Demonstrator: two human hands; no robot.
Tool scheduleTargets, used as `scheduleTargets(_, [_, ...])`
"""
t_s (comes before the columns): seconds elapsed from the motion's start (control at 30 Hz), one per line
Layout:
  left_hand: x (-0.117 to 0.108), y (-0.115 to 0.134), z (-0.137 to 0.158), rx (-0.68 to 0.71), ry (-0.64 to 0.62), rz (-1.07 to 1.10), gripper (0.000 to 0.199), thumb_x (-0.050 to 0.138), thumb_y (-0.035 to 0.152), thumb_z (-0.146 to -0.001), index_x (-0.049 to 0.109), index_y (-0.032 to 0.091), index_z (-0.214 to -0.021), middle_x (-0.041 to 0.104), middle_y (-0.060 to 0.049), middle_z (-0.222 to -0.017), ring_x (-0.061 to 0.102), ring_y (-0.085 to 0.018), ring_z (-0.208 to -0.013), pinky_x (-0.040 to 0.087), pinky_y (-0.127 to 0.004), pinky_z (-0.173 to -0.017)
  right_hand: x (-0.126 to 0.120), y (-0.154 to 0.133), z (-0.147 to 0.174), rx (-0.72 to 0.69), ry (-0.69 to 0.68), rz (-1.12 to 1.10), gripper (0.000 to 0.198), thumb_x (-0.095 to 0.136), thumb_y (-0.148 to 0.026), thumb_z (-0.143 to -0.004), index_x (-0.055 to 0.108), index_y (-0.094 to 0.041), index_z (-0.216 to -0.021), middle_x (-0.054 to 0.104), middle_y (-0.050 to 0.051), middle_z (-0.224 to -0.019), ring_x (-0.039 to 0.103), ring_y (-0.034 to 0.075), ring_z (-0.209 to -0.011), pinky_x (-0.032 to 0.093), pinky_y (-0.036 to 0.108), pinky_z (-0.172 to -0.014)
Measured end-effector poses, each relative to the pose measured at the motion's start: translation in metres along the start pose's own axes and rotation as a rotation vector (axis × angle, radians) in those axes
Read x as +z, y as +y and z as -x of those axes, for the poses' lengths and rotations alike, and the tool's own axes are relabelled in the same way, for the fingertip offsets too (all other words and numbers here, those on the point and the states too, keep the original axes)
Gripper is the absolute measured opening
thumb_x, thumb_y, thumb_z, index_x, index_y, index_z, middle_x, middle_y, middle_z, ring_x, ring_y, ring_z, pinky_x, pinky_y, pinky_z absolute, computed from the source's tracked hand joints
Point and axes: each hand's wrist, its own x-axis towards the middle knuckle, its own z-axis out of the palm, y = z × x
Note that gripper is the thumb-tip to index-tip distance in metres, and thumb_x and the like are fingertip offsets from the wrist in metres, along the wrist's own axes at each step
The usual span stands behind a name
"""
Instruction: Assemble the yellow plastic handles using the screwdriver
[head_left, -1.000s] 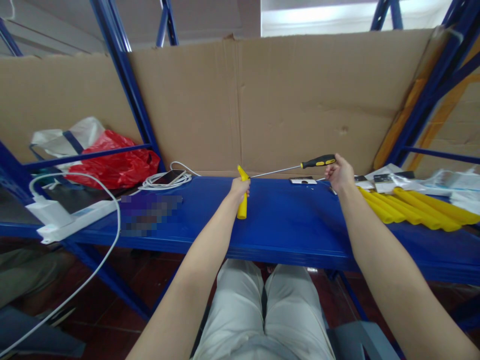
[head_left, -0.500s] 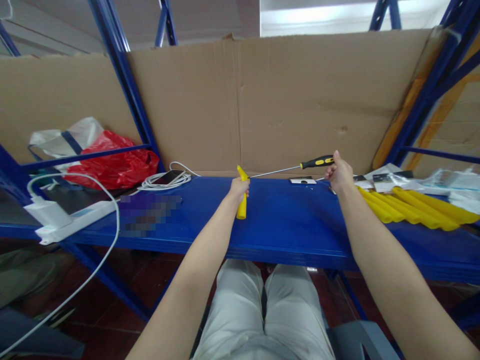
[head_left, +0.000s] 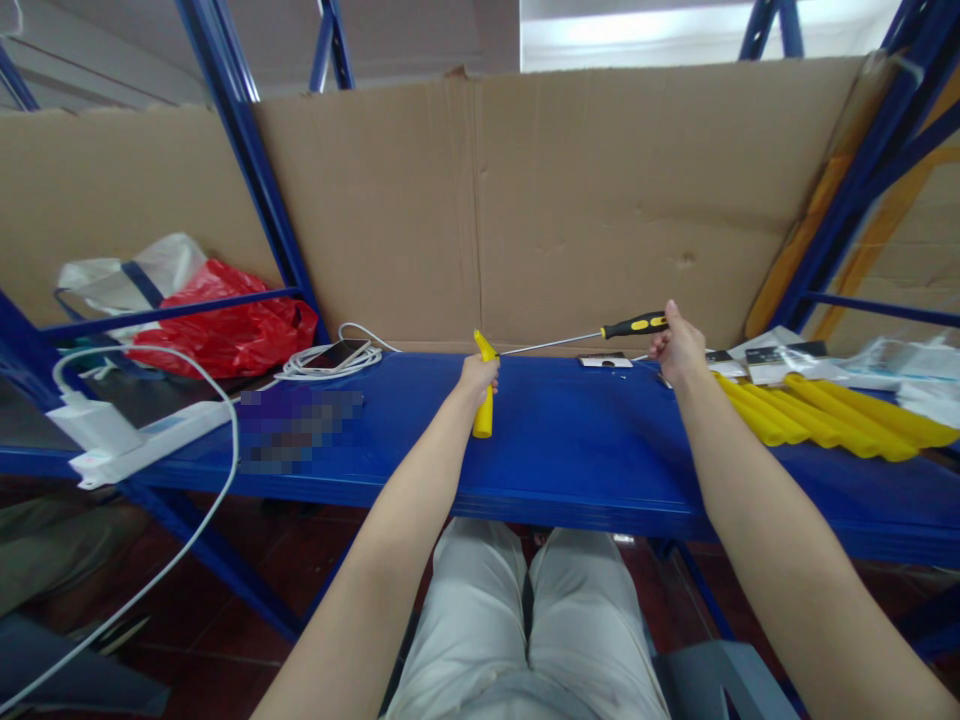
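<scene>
Our left hand [head_left: 478, 376] is closed around the middle of a yellow tube [head_left: 484, 418], whose pointed end shows above the fist and whose round end shows below it. The tube is over the middle of the desk [head_left: 585, 440]; we cannot tell whether its round end touches the surface. Our right hand [head_left: 681, 350], well apart from the left, has its thumb and fingers closed on the butt of a screwdriver [head_left: 634, 324] with a black and yellow handle. The screwdriver slants slightly, and its thin metal shaft reaches across to the upper part of the tube, beside our left hand. How far the tip goes in, we cannot make out.

Behind the shaft, near the back edge, lies a small black and white card [head_left: 606, 361]. Beyond our right forearm, we see a row of yellow pieces [head_left: 862, 425] lying side by side, with clear plastic bags [head_left: 900, 365] behind them. To our left there are a coiled white cable [head_left: 330, 362], a phone [head_left: 343, 350] partly under it, and a white power strip [head_left: 161, 440]. Farther back sits a red bag [head_left: 232, 325], against a white bag [head_left: 154, 272]. A cardboard sheet [head_left: 555, 200] stands along the rear.
</scene>
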Motion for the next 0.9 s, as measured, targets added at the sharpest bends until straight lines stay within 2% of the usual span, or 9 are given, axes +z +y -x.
scheduleTargets(0.2, [0.0004,-0.002,-0.0037,-0.002,0.002,0.001,0.007,0.055,0.008,-0.079,0.057,0.013,-0.083,0.039,0.008,-0.045,0.036,-0.005,-0.035,0.031,-0.017,-0.039,-0.0012,0.0012,-0.0011,0.004,0.018,0.021,0.044,0.069,-0.055,-0.071,0.039,-0.023,-0.068,0.037,-0.011,-0.037,0.04,0.007,-0.028,0.034,0.014,-0.027])
scheduleTargets(0.33, [0.0006,-0.0017,-0.0024,0.004,0.002,-0.004,0.008,0.055,0.007,-0.079,0.057,0.014,-0.083,0.038,0.008,-0.045,0.035,-0.005,-0.034,0.031,-0.017,-0.039,-0.0014,0.0008,0.0005,0.044,0.03,0.042,0.042,0.066,-0.056,-0.073,0.041,-0.022,-0.071,0.044,-0.009,-0.039,0.048,0.009,-0.031,0.036,0.015,-0.027])
scheduleTargets(0.53, [0.0006,-0.0001,0.0011,0.01,-0.016,0.001,0.008,0.051,0.006,-0.082,0.056,0.013,-0.081,0.038,0.008,-0.045,0.035,-0.005,-0.034,0.03,-0.017,-0.039,0.0018,-0.0015,0.0034,0.047,-0.013,-0.029,0.037,0.072,-0.043,-0.072,0.042,-0.021,-0.073,0.048,-0.009,-0.042,0.059,0.012,-0.041,0.043,0.014,-0.033])
scheduleTargets(0.77, [0.0003,0.0003,0.0012,-0.002,-0.007,0.011,0.009,0.053,0.005,-0.081,0.055,0.014,-0.078,0.038,0.008,-0.045,0.034,-0.004,-0.034,0.03,-0.017,-0.039,0.0028,-0.0026,0.0054,0.088,0.003,0.008,0.034,0.07,-0.038,-0.077,0.04,-0.021,-0.072,0.047,-0.009,-0.042,0.059,0.012,-0.041,0.045,0.015,-0.034])
scheduleTargets(0.9, [0.0004,-0.0004,0.0002,-0.007,0.002,0.017,0.009,0.055,0.006,-0.079,0.055,0.014,-0.077,0.038,0.008,-0.045,0.035,-0.005,-0.034,0.031,-0.017,-0.04,0.0011,-0.0008,0.0036,0.099,0.006,0.037,0.039,0.072,-0.042,-0.073,0.039,-0.023,-0.073,0.046,-0.009,-0.042,0.055,0.011,-0.037,0.043,0.016,-0.032])
